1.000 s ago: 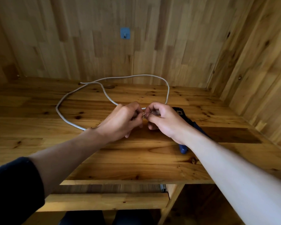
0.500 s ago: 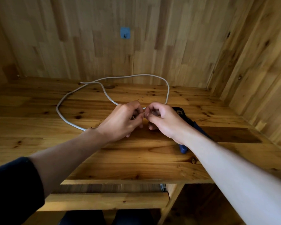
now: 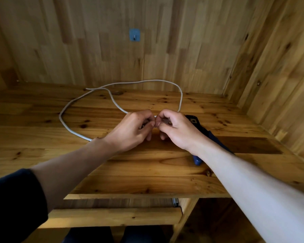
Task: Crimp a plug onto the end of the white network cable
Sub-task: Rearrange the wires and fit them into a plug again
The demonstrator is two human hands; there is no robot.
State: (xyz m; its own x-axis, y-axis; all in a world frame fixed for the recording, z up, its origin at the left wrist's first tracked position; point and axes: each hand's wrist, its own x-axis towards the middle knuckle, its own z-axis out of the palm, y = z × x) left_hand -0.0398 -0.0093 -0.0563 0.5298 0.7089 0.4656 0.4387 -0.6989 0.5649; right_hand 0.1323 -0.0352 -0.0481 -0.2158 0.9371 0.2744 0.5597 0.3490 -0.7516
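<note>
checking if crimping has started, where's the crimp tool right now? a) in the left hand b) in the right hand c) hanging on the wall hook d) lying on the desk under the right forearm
d: the crimp tool lies on the desk, partly hidden by the right forearm, while the left hand and right hand pinch the cable end between them.

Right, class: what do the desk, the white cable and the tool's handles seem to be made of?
Desk: jointed wooden boards, knots and grain showing, a slight varnish sheen.
White cable: probably a plastic jacket, smooth, bending in loose curves.
Tool's handles: likely blue plastic or rubber grip, mostly hidden under the right forearm.
</note>
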